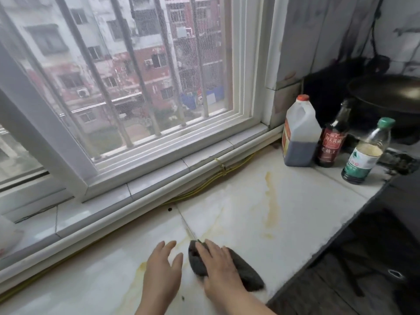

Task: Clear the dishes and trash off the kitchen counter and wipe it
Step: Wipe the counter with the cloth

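Right hand (219,267) flat on dark cloth (241,269), left hand (162,267) open beside cloth, holding nothing — press harder, overlap strokes toward yellow stain (271,201) beyond the cloth.

- The right hand (218,267) lies over the middle of the dark cloth (246,275), so only the cloth's ends show, at the hand's 11 and 4 o'clock.
- Both forearms are cut off by the bottom edge.
- The underside of the left hand (162,267) is hidden, so whether it touches the tabletop (295,201) cannot be told.
- At 2 o'clock the wok (386,94) is cut by the right edge.
- At 9 o'clock a white object (9,237) is cut by the left edge and too blurred to name.
- The labels on the jug (300,133), the dark bottle (331,142) and the green-capped bottle (366,153) are too blurred to read.
- The yellow cord (211,180) is partly hidden under the sill ledge.
- A dark speck (169,209) is too small to identify.
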{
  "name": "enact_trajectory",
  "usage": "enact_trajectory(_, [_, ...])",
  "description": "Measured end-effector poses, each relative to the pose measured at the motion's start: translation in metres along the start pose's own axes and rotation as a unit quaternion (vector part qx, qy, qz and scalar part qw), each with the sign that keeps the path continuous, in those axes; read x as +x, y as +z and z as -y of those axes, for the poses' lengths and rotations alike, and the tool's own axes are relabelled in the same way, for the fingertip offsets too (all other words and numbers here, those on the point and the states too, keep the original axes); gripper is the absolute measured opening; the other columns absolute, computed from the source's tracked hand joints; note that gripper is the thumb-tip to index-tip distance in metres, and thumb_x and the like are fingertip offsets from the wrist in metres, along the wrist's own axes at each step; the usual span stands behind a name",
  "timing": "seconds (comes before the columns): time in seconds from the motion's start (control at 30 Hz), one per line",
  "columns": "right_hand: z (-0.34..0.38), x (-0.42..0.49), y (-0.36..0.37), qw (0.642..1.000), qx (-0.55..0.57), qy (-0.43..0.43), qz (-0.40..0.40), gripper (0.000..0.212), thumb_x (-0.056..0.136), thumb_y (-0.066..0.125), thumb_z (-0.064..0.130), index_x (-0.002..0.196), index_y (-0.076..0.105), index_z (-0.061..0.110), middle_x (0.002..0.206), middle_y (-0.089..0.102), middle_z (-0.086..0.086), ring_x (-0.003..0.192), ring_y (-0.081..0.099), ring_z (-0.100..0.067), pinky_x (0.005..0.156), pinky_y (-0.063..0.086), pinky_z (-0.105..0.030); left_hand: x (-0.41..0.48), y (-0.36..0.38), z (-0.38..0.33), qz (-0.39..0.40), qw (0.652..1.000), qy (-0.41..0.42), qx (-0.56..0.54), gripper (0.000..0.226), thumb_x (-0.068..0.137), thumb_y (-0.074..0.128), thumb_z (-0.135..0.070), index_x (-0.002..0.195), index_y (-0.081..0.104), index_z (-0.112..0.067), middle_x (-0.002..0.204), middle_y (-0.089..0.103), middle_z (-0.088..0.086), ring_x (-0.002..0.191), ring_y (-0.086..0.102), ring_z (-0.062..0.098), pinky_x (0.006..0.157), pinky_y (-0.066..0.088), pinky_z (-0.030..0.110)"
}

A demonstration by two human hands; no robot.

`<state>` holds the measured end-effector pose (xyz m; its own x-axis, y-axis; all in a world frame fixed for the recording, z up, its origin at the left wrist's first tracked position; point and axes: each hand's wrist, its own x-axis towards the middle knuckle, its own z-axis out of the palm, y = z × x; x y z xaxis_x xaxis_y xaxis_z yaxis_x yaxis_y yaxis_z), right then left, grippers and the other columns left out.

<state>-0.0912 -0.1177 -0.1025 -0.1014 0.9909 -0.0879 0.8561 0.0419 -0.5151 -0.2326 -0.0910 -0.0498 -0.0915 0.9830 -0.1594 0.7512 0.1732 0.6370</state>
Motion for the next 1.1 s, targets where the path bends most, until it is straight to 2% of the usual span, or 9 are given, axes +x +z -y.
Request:
enact_trajectory(0.1, [-0.013, 0.009, -0.024, 0.987, 0.144, 0.034, -0.064, 0.073, 0.085, 0.044, 0.003, 0.149, 0.019, 0.029, 0.157, 0.011, 0.007, 0.144, 0.019, -0.013, 0.115, 0.02, -0.024, 0.012, 0.002, -0.007, 0.007, 1.0, 0.014, -0.005, 0.041, 0.095, 0.054, -0.024, 0.136, 0.051, -0.022, 0.153, 0.034, 0.001, 0.143, 0.026, 0.017, 0.114, 0.023, 0.032])
enact_trajectory(0.27, [-0.086, 0.007, -0.077, 0.915, 0.156, 0.195, -0.317, 0.065, 0.086, 0.05, -0.005, 0.144, 0.035, 0.019, 0.154, 0.021, -0.003, 0.136, 0.034, -0.027, 0.104, 0.039, -0.034, 0.029, 0.005, -0.007, 0.04, 0.999, 0.017, -0.023, 0.041, 0.095, 0.053, -0.024, 0.136, 0.05, -0.022, 0.154, 0.032, 0.001, 0.143, 0.026, 0.017, 0.115, 0.023, 0.034])
enact_trajectory(0.4, [-0.116, 0.002, -0.083, 0.907, 0.017, 0.349, -0.235, 0.063, 0.092, 0.049, 0.016, 0.149, 0.023, 0.018, 0.159, 0.006, -0.007, 0.145, 0.013, -0.029, 0.116, 0.021, -0.037, 0.041, 0.002, -0.005, 0.06, 0.997, 0.035, -0.027, 0.04, 0.095, 0.052, -0.024, 0.136, 0.051, -0.023, 0.153, 0.032, 0.001, 0.143, 0.026, 0.017, 0.115, 0.022, 0.033])
enact_trajectory(0.57, [-0.059, 0.017, -0.034, 0.954, -0.039, 0.244, -0.169, 0.062, 0.096, 0.037, 0.018, 0.152, 0.011, 0.024, 0.16, -0.006, -0.001, 0.147, -0.007, -0.022, 0.119, 0.001, -0.031, 0.056, -0.007, 0.007, 0.067, 0.997, 0.045, -0.014, 0.04, 0.095, 0.052, -0.023, 0.135, 0.051, -0.022, 0.152, 0.034, 0.001, 0.142, 0.028, 0.017, 0.114, 0.023, 0.033])
enact_trajectory(0.73, [-0.003, 0.045, 0.0, 0.979, 0.026, 0.098, -0.175, 0.065, 0.083, 0.044, 0.007, 0.145, 0.036, 0.023, 0.157, 0.014, 0.006, 0.144, 0.021, -0.018, 0.114, 0.013, -0.021, 0.068, -0.014, 0.013, 0.07, 0.996, 0.057, -0.008, 0.04, 0.094, 0.055, -0.024, 0.134, 0.053, -0.023, 0.152, 0.036, 0.003, 0.14, 0.032, 0.019, 0.113, 0.027, 0.035])
enact_trajectory(0.8, [0.001, 0.05, -0.009, 0.973, 0.129, 0.118, -0.152, 0.063, 0.085, 0.042, 0.004, 0.144, 0.037, 0.025, 0.156, 0.02, 0.007, 0.142, 0.024, -0.011, 0.11, 0.014, -0.013, 0.071, -0.016, 0.013, 0.07, 0.996, 0.058, 0.002, 0.04, 0.094, 0.055, -0.026, 0.134, 0.053, -0.025, 0.151, 0.037, 0.001, 0.139, 0.034, 0.019, 0.112, 0.029, 0.036])
enact_trajectory(0.9, [-0.02, 0.049, -0.035, 0.93, 0.204, 0.167, -0.254, 0.06, 0.083, 0.045, -0.004, 0.138, 0.048, 0.022, 0.149, 0.036, 0.003, 0.136, 0.035, -0.013, 0.106, 0.021, -0.011, 0.076, -0.018, 0.013, 0.073, 0.996, 0.055, 0.008, 0.04, 0.093, 0.055, -0.027, 0.133, 0.053, -0.027, 0.151, 0.037, -0.001, 0.135, 0.038, 0.023, 0.11, 0.032, 0.038])
enact_trajectory(1.03, [-0.091, 0.039, -0.078, 0.863, 0.171, 0.276, -0.386, 0.058, 0.08, 0.051, -0.011, 0.134, 0.051, 0.01, 0.146, 0.04, -0.011, 0.13, 0.041, -0.029, 0.105, 0.031, -0.027, 0.08, -0.009, 0.005, 0.07, 0.996, 0.051, 0.007, 0.039, 0.093, 0.056, -0.025, 0.132, 0.054, -0.024, 0.151, 0.038, 0.001, 0.136, 0.038, 0.023, 0.111, 0.03, 0.038])
enact_trajectory(1.1, [-0.124, 0.034, -0.091, 0.846, 0.136, 0.345, -0.383, 0.057, 0.081, 0.056, -0.005, 0.137, 0.047, 0.008, 0.148, 0.035, -0.015, 0.131, 0.038, -0.035, 0.107, 0.031, -0.037, 0.08, -0.003, 0.001, 0.068, 0.997, 0.043, 0.009, 0.039, 0.094, 0.056, -0.024, 0.133, 0.054, -0.022, 0.151, 0.038, 0.002, 0.139, 0.033, 0.021, 0.112, 0.027, 0.036])
